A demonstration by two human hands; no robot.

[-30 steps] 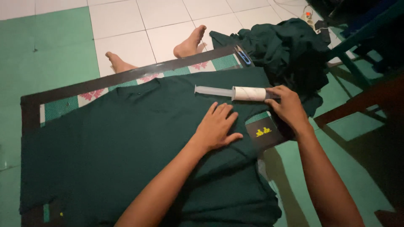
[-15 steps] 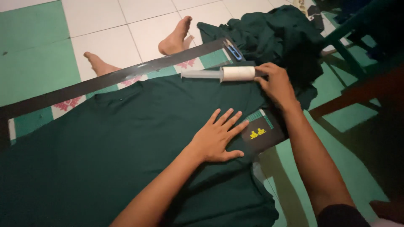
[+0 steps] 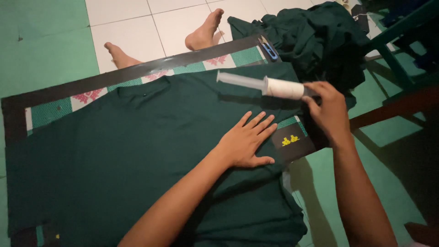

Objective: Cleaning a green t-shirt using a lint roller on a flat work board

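I saw the left hand (image 3: 247, 142) spread flat on the green garment (image 3: 137, 155) near the mat's (image 3: 68, 93) right edge. Right hand (image 3: 328, 112) gripped the lint roller (image 3: 274, 87) over the garment's upper right corner; floor beyond lay open.

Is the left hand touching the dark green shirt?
Touching. The head view shows the left hand lying flat, palm down, on the dark green shirt.

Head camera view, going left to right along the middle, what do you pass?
Dark green garment spread on the mat → left hand flat on it → white lint roller → right hand gripping the roller's right end → wooden chair leg.
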